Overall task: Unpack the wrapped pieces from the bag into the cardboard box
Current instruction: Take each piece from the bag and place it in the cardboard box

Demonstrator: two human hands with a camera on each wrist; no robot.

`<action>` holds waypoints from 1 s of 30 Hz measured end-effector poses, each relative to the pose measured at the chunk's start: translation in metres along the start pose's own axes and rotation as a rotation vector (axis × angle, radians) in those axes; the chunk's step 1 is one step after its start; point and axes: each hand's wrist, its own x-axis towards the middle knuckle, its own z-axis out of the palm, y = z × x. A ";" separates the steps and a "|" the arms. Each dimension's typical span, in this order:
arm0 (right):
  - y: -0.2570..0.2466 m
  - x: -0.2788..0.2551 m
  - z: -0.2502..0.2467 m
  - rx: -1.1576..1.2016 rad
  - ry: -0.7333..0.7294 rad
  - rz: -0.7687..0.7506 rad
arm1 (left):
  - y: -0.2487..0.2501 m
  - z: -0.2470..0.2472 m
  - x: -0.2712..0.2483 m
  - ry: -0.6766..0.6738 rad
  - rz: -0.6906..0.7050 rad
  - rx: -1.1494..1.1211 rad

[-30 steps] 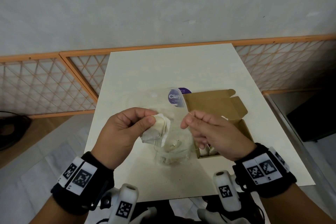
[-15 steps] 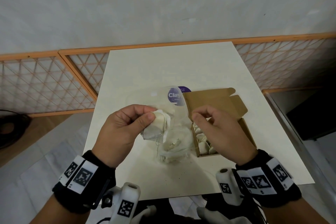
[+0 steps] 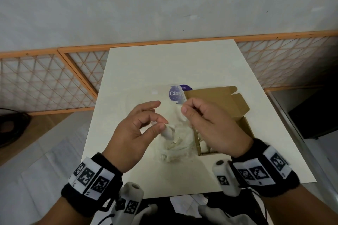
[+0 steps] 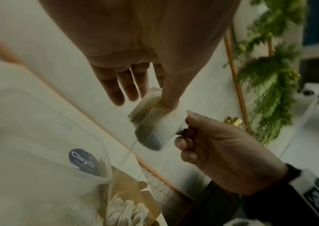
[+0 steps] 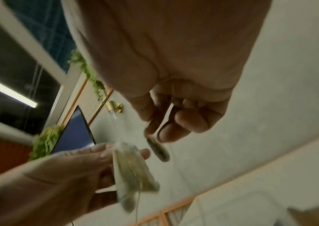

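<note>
both hands are up over the near half of the table (image 3: 139, 71), close together but not touching. the left hand (image 3: 136, 133) pinches a wrapped piece (image 3: 167, 131) between thumb and a finger, the other fingers spread loose and fairly straight above it. from the left wrist view that piece (image 4: 158, 122) sits at the fingertips, with the right hand (image 4: 222, 154) just beside its far end. the right hand (image 3: 210, 126) has its fingers curled in, thumb and forefinger pressed on something thin; in the right wrist view a small dark bit (image 5: 158, 150) hangs from that pinch, too blurred to say what it is. the clear bag (image 3: 175, 144) lies on the table under and between the hands, crumpled, with more pale pieces showing through it and a purple round label (image 3: 174, 93) at its far end. the box (image 3: 219, 104) stands open just right of the bag, flaps up, and several wrapped pieces (image 3: 203, 142) already lie in its near end, partly hidden by the right hand. an orange lattice fence (image 3: 45, 82) runs behind the table against a grey wall (image 3: 164, 5).
</note>
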 end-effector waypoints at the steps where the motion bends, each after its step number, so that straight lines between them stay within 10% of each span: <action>1: 0.000 0.001 -0.004 -0.066 -0.059 -0.020 | 0.001 -0.001 0.000 -0.019 0.021 0.071; 7: -0.006 0.002 -0.018 -0.133 -0.322 0.005 | 0.009 0.008 0.009 -0.133 0.066 -0.011; 30: 0.007 -0.006 -0.037 -0.037 -0.236 -0.031 | 0.021 0.023 0.017 -0.382 -0.027 -0.274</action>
